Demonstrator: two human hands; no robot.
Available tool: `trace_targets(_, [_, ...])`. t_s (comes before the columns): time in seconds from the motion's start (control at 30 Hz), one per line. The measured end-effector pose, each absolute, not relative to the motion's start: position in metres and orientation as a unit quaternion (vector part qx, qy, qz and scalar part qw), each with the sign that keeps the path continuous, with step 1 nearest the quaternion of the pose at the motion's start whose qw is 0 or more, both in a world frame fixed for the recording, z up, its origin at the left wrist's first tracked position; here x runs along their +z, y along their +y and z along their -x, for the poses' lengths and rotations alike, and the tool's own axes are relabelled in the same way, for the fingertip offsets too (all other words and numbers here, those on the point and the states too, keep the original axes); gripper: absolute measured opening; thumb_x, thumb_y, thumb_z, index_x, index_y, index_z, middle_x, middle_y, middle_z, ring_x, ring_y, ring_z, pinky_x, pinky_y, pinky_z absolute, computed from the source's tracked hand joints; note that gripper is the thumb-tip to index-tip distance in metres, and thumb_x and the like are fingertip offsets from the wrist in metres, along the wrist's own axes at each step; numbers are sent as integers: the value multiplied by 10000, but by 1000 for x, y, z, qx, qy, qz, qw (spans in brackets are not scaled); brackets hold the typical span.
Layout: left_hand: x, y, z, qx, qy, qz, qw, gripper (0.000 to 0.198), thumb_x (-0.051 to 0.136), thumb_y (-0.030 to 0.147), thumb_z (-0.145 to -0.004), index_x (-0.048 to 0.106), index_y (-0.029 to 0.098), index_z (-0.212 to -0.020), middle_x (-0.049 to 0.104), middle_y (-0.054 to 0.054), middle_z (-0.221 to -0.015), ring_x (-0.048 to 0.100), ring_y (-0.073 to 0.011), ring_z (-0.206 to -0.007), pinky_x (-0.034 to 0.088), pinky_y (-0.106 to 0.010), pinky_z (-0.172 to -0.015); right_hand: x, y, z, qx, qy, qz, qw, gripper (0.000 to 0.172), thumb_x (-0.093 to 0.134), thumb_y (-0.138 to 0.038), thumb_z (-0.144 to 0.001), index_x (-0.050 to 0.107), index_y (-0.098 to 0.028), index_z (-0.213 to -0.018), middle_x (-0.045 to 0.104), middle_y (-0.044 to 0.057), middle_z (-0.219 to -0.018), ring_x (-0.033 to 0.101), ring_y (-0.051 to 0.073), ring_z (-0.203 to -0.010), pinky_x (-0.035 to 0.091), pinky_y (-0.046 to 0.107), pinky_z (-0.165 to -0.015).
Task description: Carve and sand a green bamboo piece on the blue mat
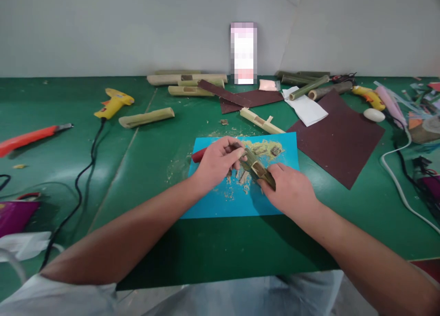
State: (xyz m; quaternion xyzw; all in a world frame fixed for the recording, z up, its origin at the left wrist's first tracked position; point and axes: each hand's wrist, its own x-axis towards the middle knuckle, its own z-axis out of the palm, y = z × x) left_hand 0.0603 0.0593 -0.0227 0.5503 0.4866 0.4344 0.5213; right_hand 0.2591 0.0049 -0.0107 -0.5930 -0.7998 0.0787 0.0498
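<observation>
My right hand [292,183] grips the near end of a green bamboo tube [253,158] that has a rectangular opening cut into its side. The tube slants up and left over a blue sheet [220,208]. At its far end, my left hand [218,162] is closed, with a small dark strip [237,145] between its fingers, against or beside the tube. A red handle [198,155] sticks out from behind the left hand; whether the hand touches it I cannot tell. Pale shavings [261,147] and bamboo chips [244,177] lie scattered on the sheet.
Behind the sheet lie a notched bamboo piece [261,121], dark brown sheets [337,137] and several bamboo tubes [187,79]. Yellow glue guns [115,104] with cords sit on both sides. An orange-handled cutter [29,139] is at left. A phone [244,52] leans on the wall.
</observation>
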Motion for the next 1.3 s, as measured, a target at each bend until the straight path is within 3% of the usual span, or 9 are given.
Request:
trace_targets(0.17, [-19,58,-61,427,496,-564,503,97,648,243,-866,606,167,-910,627,17,-603,487,-61,-417,383,-185,-369,-9,6,-259,83,-800,592,49,225,561,-400,-942,598,-184,-886,654,51,-872,599,191,-764,252,326,-579])
trace_targets(0.57, [-16,55,-57,451,472,-605,456,125,632,283,-895,632,159,-914,717,-55,-787,631,-112,-587,480,-236,-488,-9,6,-259,88,-800,592,42,232,540,-408,-946,598,-188,-900,649,53,-884,606,200,-781,273,328,-587])
trace_targets(0.67, [-19,56,-56,478,478,-582,451,124,651,262,-878,567,177,-911,725,-50,-823,592,-88,-514,456,-231,-453,-9,6,-259,86,-801,590,43,233,544,-409,-944,598,-187,-899,650,53,-885,608,200,-780,271,329,-588])
trace_targets(0.8, [-22,59,-54,470,509,-579,430,119,661,250,-846,575,174,-879,650,6,-675,502,-62,-457,392,-204,-422,-9,5,-259,85,-800,592,43,225,548,-402,-942,595,-187,-896,653,51,-884,608,195,-775,270,326,-585])
trace_targets(0.93, [-21,60,-52,443,522,-630,366,114,643,269,-849,595,176,-806,534,47,-561,481,-72,-477,386,-204,-455,-8,6,-259,84,-800,592,44,219,551,-394,-939,598,-185,-895,654,54,-887,610,197,-773,264,326,-577])
trace_targets(1.07, [-23,61,-46,411,524,-700,258,117,668,277,-843,618,172,-832,661,-15,-763,567,-108,-628,457,-233,-562,-9,6,-259,83,-801,591,48,231,547,-404,-942,599,-186,-889,653,55,-880,604,195,-764,267,327,-576])
trace_targets(1.17, [-26,62,-41,384,492,-764,165,144,619,262,-888,588,173,-779,674,-54,-887,581,-134,-738,465,-263,-644,-10,5,-259,81,-804,587,54,232,545,-405,-945,600,-185,-893,650,55,-878,601,195,-764,272,328,-580])
trace_targets(1.3, [-29,59,-37,359,510,-770,135,107,612,268,-909,623,181,-848,666,-20,-791,566,-119,-662,448,-257,-628,-11,5,-260,79,-805,585,59,231,544,-409,-942,597,-190,-886,644,51,-867,598,194,-758,266,328,-579])
